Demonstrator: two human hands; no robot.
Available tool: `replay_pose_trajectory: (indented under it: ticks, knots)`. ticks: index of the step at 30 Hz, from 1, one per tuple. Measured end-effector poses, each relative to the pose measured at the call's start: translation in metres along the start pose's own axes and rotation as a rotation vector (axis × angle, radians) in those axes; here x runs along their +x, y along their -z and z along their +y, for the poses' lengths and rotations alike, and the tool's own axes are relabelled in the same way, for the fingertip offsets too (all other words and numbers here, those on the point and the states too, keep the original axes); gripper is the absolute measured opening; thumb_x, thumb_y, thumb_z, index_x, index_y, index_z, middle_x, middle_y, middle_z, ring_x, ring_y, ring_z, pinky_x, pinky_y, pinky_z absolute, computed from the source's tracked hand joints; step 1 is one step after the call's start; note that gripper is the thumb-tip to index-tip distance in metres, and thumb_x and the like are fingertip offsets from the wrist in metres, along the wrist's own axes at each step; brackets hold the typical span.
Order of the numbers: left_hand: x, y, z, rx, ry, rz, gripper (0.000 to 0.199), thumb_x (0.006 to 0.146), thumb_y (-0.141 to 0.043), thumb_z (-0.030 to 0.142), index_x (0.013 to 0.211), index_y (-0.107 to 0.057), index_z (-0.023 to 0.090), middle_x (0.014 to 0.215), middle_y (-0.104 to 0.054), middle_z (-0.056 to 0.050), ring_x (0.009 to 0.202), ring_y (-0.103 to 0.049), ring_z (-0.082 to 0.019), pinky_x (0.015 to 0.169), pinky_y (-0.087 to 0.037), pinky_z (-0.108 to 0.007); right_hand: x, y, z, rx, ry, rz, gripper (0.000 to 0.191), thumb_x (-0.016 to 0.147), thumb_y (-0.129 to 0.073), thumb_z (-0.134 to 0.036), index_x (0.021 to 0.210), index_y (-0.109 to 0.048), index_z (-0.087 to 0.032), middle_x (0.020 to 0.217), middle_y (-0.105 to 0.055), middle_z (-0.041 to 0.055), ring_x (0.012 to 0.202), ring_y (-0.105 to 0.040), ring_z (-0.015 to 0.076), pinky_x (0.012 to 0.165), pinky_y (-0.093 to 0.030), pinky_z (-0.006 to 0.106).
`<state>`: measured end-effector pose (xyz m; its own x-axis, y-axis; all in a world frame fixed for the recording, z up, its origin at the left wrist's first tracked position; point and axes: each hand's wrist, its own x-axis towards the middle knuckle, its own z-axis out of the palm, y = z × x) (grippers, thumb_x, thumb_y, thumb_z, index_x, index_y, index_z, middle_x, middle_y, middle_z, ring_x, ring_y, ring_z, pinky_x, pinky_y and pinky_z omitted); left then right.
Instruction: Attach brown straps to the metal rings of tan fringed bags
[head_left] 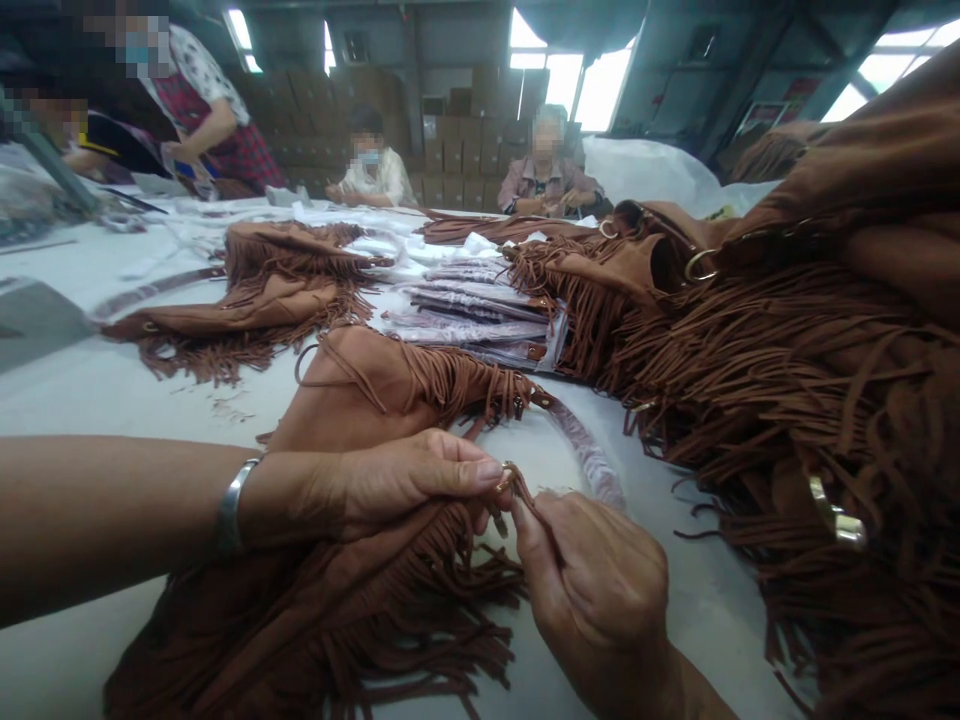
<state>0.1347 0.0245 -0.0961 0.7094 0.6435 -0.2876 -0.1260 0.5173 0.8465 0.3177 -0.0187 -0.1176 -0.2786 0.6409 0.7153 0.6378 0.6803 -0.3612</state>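
Observation:
A brown fringed bag [360, 400] lies on the white table right in front of me. My left hand [409, 485], with a silver bracelet at its wrist, pinches a small gold-coloured metal fitting [508, 472] between thumb and fingers. Closed around a narrow brown strap [523, 490] that meets this fitting, my right hand [600, 575] is just to the right. The fitting's exact kind is too small to tell. Behind my hands, a curved handle [589, 445] in clear wrapping joins the bag at its top. Fringe hangs beneath my left hand.
A large heap of fringed brown bags [750, 370] rises on the right. Wrapped handles [472, 320] are stacked mid-table, and another fringed bag [262, 300] lies at the back left. Several people sit or stand across the table, with cartons [465, 145] behind them.

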Motion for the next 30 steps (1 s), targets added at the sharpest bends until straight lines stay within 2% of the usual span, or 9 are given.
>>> replay_pose_trajectory:
  ticks: [7,13,22,30]
  knots:
    - [0.001,0.005,-0.013,0.101,-0.064,0.074,0.024,0.08,-0.062,0.032,0.087,-0.066,0.01,0.077,-0.06,-0.004,0.066,-0.05,-0.009,0.065,-0.039,-0.019,-0.001,-0.003,0.0,-0.014,0.003,-0.019,0.019,0.085,-0.053,-0.012,0.068,-0.062,-0.013,0.054,-0.052,0.0015,0.051,-0.049,0.0134,0.055,-0.035,0.028]
    - [0.007,0.014,-0.024,0.014,-0.097,0.031,0.029,0.078,-0.061,0.038,0.084,-0.065,0.009,0.076,-0.058,-0.005,0.068,-0.05,-0.011,0.068,-0.04,-0.021,0.0,-0.006,-0.001,-0.1,-0.012,-0.08,0.026,0.084,-0.052,-0.012,0.058,-0.055,-0.016,0.052,-0.048,0.0007,0.049,-0.045,0.0135,0.054,-0.031,0.029]
    - [0.008,0.02,-0.025,-0.007,-0.017,0.014,0.031,0.077,-0.062,0.039,0.083,-0.064,0.009,0.073,-0.058,-0.006,0.065,-0.05,-0.011,0.063,-0.04,-0.021,0.003,-0.005,0.0,-0.142,0.046,-0.131,0.027,0.082,-0.051,-0.009,0.056,-0.051,-0.017,0.051,-0.045,0.001,0.05,-0.04,0.0147,0.054,-0.028,0.031]
    - [0.014,0.023,-0.022,0.009,0.041,-0.037,0.036,0.071,-0.067,0.043,0.077,-0.066,0.007,0.068,-0.059,-0.006,0.062,-0.052,-0.013,0.062,-0.041,-0.023,0.0,-0.008,0.0,-0.158,0.037,-0.1,0.025,0.082,-0.052,-0.009,0.058,-0.054,-0.015,0.051,-0.046,0.0015,0.05,-0.041,0.0149,0.054,-0.029,0.031]
